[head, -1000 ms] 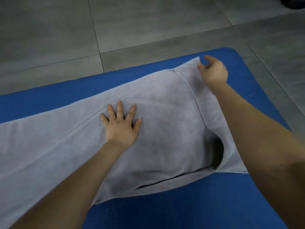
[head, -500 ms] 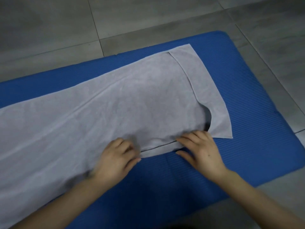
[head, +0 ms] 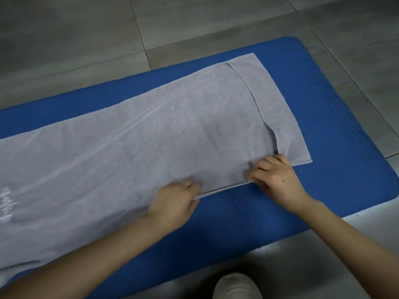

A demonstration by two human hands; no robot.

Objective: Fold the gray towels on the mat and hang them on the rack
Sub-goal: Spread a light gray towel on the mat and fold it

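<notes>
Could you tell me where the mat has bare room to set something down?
The mat is bare right of the towel and in a strip along its near side. The far strip is narrow. It is crowded where the left hand and right hand grip the towel's near edge.

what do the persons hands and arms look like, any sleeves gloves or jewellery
The left hand and right hand are bare: no gloves, rings or watch show. The left forearm and right forearm are bare too, with no sleeve before the frame edge. A small dark spot marks the back of the right hand.
</notes>
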